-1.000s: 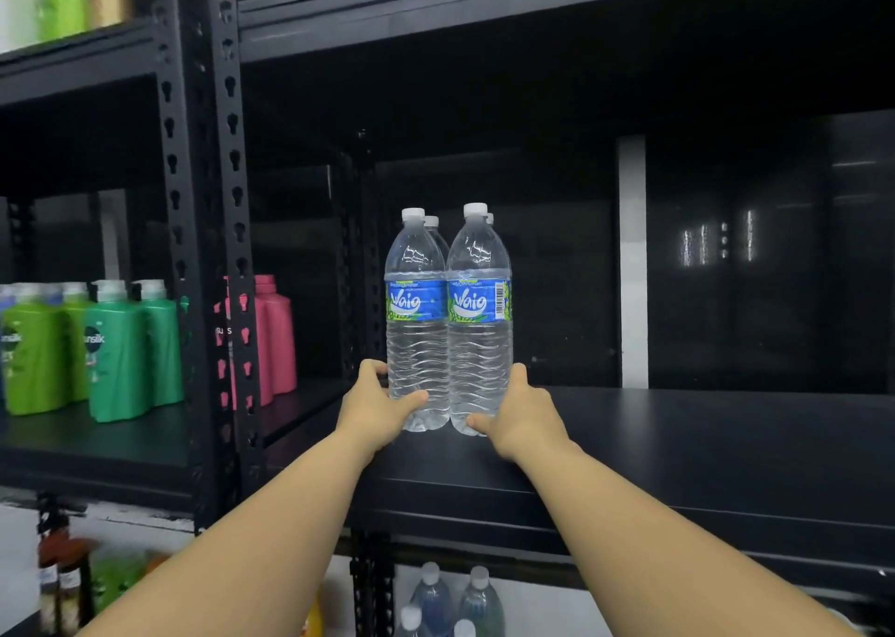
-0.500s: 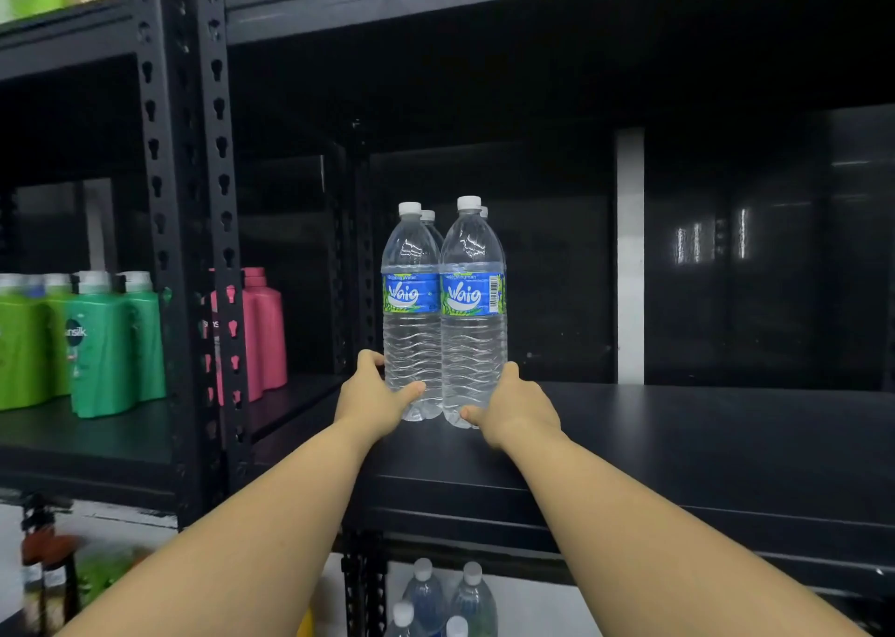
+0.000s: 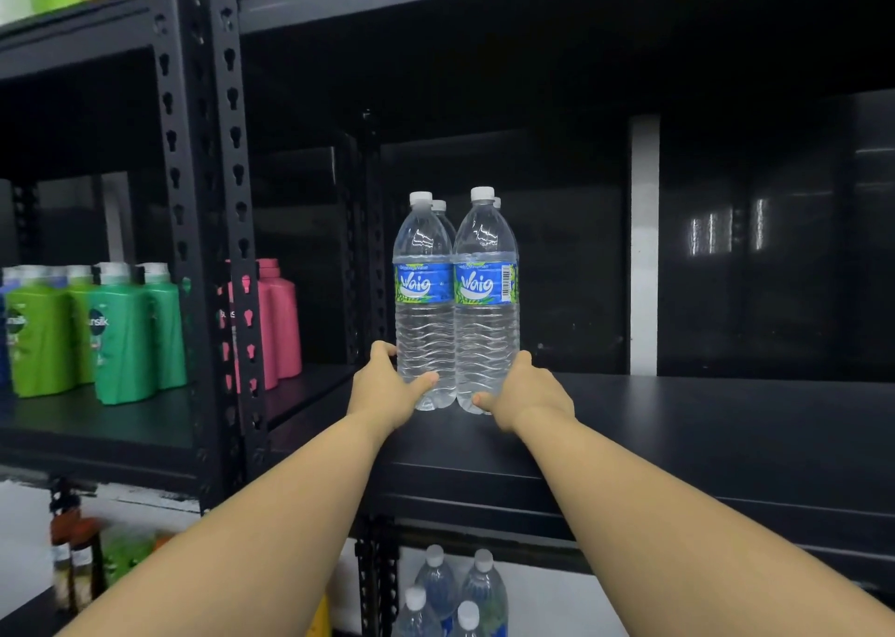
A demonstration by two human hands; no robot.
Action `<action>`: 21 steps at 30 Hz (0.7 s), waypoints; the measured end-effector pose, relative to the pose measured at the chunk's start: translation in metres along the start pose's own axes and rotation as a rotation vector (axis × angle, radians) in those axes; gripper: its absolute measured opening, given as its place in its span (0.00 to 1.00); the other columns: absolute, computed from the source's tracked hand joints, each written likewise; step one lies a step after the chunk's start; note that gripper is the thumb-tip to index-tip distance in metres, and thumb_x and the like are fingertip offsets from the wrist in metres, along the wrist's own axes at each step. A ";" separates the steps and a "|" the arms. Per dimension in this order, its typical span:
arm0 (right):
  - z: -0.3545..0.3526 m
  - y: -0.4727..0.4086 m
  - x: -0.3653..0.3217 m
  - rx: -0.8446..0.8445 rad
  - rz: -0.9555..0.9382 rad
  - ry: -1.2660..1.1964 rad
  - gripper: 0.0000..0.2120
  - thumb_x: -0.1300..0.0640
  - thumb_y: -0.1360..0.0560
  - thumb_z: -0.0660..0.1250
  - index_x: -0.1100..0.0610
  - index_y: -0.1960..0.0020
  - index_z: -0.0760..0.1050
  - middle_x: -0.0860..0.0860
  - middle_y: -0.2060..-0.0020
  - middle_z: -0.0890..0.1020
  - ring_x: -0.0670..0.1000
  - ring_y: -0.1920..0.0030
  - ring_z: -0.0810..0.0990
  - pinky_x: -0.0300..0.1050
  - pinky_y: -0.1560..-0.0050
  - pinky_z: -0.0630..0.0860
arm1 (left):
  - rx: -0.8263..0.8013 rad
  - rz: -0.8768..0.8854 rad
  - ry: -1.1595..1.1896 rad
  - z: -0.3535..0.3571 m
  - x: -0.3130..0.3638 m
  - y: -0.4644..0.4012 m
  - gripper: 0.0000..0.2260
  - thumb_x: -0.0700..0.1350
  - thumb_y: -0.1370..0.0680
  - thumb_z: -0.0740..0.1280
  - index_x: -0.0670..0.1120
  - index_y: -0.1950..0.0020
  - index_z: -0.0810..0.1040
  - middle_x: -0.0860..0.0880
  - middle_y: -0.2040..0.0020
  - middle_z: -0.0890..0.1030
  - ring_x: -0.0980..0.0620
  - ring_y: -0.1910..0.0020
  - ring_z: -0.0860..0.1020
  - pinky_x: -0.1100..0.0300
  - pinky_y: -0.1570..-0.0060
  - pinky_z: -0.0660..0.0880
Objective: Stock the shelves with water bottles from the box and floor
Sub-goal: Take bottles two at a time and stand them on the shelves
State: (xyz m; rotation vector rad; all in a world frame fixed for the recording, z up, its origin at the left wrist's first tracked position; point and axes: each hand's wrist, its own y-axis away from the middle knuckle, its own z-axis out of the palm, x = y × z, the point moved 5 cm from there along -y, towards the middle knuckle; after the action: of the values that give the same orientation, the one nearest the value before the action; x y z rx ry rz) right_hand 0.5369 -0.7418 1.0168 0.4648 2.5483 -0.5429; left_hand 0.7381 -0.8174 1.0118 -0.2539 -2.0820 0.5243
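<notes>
Two front water bottles (image 3: 455, 307) stand upright on the black shelf (image 3: 678, 423), two more caps showing just behind them. The left hand (image 3: 387, 389) grips the left bottle's base, the right hand (image 3: 525, 394) grips the right one's. Most of the shelf right of the bottles is bare, and more bottles (image 3: 450, 593) wait below it, so stocking looks barely begun. Left of the bottles, past a perforated black upright (image 3: 227, 200), stand green (image 3: 121, 336) and pink containers (image 3: 276, 321).
</notes>
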 end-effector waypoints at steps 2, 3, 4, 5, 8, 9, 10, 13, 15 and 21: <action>-0.002 0.001 0.000 -0.022 -0.005 -0.012 0.34 0.38 0.25 0.75 0.55 0.30 0.64 0.54 0.37 0.79 0.58 0.37 0.80 0.52 0.50 0.76 | -0.021 -0.009 -0.019 -0.002 0.001 0.003 0.30 0.56 0.27 0.78 0.48 0.32 0.69 0.48 0.43 0.82 0.49 0.46 0.80 0.57 0.52 0.72; -0.003 0.003 0.000 -0.034 -0.008 -0.025 0.36 0.38 0.26 0.76 0.56 0.30 0.64 0.55 0.36 0.79 0.59 0.37 0.80 0.52 0.49 0.77 | -0.032 -0.015 -0.038 -0.003 0.001 0.005 0.31 0.57 0.27 0.78 0.47 0.31 0.68 0.47 0.42 0.82 0.48 0.45 0.80 0.57 0.51 0.72; -0.005 0.004 -0.001 -0.046 -0.008 -0.044 0.37 0.38 0.27 0.77 0.57 0.30 0.64 0.55 0.35 0.78 0.59 0.37 0.80 0.52 0.48 0.77 | -0.046 -0.015 -0.065 -0.004 0.001 0.008 0.32 0.57 0.27 0.78 0.46 0.31 0.68 0.47 0.41 0.81 0.48 0.44 0.80 0.57 0.51 0.71; -0.007 0.007 -0.001 -0.059 -0.008 -0.068 0.38 0.39 0.28 0.77 0.58 0.30 0.64 0.56 0.34 0.77 0.59 0.36 0.80 0.52 0.48 0.76 | -0.062 -0.011 -0.090 -0.005 0.002 0.011 0.33 0.58 0.27 0.78 0.46 0.30 0.68 0.46 0.39 0.81 0.47 0.42 0.79 0.57 0.50 0.71; -0.015 0.018 -0.002 -0.074 -0.029 -0.138 0.41 0.39 0.28 0.78 0.59 0.26 0.63 0.56 0.31 0.76 0.59 0.35 0.79 0.49 0.50 0.75 | -0.097 0.041 -0.181 -0.014 0.009 0.025 0.33 0.58 0.26 0.77 0.45 0.30 0.68 0.46 0.36 0.79 0.48 0.40 0.78 0.58 0.47 0.71; -0.017 0.025 -0.002 -0.070 -0.050 -0.145 0.41 0.38 0.28 0.77 0.58 0.26 0.64 0.56 0.31 0.76 0.59 0.35 0.79 0.48 0.49 0.75 | -0.097 0.082 -0.228 -0.018 0.013 0.032 0.32 0.58 0.26 0.77 0.44 0.30 0.69 0.46 0.35 0.79 0.47 0.38 0.77 0.57 0.45 0.71; -0.018 0.031 -0.003 -0.060 -0.089 -0.134 0.40 0.36 0.28 0.75 0.57 0.26 0.65 0.54 0.32 0.77 0.58 0.35 0.80 0.48 0.48 0.76 | -0.091 0.131 -0.283 -0.023 0.017 0.040 0.32 0.59 0.26 0.76 0.44 0.30 0.70 0.46 0.34 0.78 0.46 0.36 0.77 0.57 0.43 0.72; -0.021 0.063 -0.009 -0.010 -0.237 -0.054 0.35 0.33 0.25 0.70 0.55 0.29 0.70 0.55 0.34 0.79 0.59 0.35 0.79 0.52 0.43 0.78 | -0.069 0.245 -0.387 -0.041 0.026 0.071 0.28 0.62 0.24 0.72 0.46 0.31 0.74 0.45 0.35 0.78 0.45 0.35 0.76 0.53 0.38 0.72; -0.023 0.091 -0.012 0.052 -0.336 -0.027 0.33 0.33 0.23 0.67 0.56 0.30 0.72 0.55 0.33 0.79 0.58 0.32 0.75 0.54 0.40 0.77 | -0.055 0.277 -0.400 -0.055 0.026 0.097 0.26 0.63 0.22 0.69 0.48 0.30 0.74 0.48 0.33 0.77 0.47 0.33 0.75 0.54 0.39 0.72; 0.011 0.180 -0.016 0.072 -0.627 -0.119 0.29 0.41 0.18 0.66 0.54 0.22 0.69 0.48 0.25 0.73 0.47 0.19 0.58 0.45 0.23 0.62 | 0.040 0.340 -0.471 -0.094 -0.012 0.185 0.29 0.61 0.20 0.67 0.48 0.23 0.71 0.51 0.26 0.73 0.50 0.23 0.65 0.53 0.27 0.68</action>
State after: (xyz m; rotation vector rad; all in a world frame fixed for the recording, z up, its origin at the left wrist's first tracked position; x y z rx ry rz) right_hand 0.6294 -0.5952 0.9642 -0.3571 2.5360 -0.8494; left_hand 0.8191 -0.6329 0.9611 -0.5053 -2.4944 0.8975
